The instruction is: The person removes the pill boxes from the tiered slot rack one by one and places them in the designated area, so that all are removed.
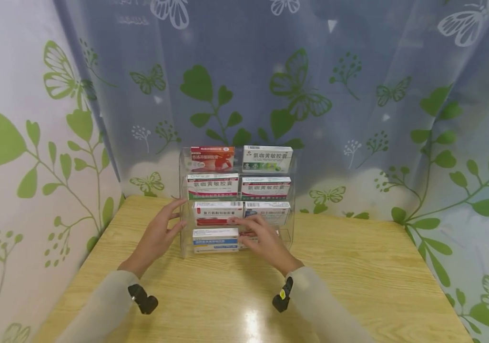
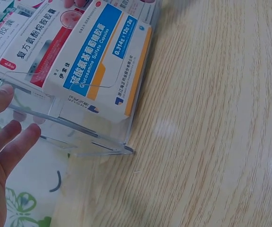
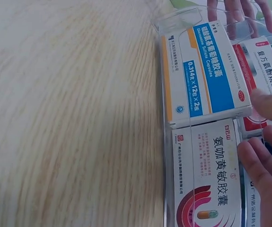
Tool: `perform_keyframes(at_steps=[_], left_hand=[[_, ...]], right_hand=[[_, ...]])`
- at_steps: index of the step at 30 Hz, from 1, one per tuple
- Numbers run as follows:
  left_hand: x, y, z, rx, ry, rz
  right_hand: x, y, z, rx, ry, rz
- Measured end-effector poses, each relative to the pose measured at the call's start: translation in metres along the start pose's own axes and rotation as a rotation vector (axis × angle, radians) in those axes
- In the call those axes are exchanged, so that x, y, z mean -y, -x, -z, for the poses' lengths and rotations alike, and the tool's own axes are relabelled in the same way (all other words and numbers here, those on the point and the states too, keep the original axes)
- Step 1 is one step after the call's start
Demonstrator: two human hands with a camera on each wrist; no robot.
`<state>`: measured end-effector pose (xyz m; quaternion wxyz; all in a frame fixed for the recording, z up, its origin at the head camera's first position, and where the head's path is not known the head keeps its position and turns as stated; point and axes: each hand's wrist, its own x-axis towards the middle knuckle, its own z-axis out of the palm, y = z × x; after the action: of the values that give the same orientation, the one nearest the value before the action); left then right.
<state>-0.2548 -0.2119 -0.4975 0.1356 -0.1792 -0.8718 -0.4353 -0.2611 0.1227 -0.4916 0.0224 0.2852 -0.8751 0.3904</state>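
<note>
The left hand [image 1: 155,237], fingers loose, touches the clear rack [image 1: 186,246] at nine o'clock. The right hand [image 1: 267,242], loose too, hides part of the "氨咖黄敏胶囊" box [image 3: 204,163] at five o'clock. The blue-striped box [image 1: 215,241] at seven says "Glucosamine Sulfate Capsules"; its tiniest print is fuzzy.

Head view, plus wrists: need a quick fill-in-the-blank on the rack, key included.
The rack has ____ rows.
In the head view, the left hand is at the rack's ____ side.
The Glucosamine box stands in the ____ row.
That box's widest coloured band is ____.
Missing: four; left; bottom; blue.
</note>
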Motion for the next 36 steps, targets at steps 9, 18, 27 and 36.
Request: perform_keyframes(at_steps=[9, 18, 27, 36], left_hand=[[-0.002, 0.001, 0.000, -0.008, 0.015, 0.010], [-0.003, 0.001, -0.001, 0.003, 0.008, 0.026], [-0.005, 0.001, 0.000, 0.010, 0.015, 0.035], [-0.008, 0.002, 0.001, 0.012, 0.015, 0.036]], right_hand=[[-0.001, -0.001, -0.008, -0.091, 0.104, 0.080], [-0.003, -0.001, -0.015, -0.089, 0.082, 0.186], [0.001, -0.003, -0.019, -0.041, 0.106, 0.111], [0.008, -0.009, -0.024, -0.064, 0.161, 0.189]])
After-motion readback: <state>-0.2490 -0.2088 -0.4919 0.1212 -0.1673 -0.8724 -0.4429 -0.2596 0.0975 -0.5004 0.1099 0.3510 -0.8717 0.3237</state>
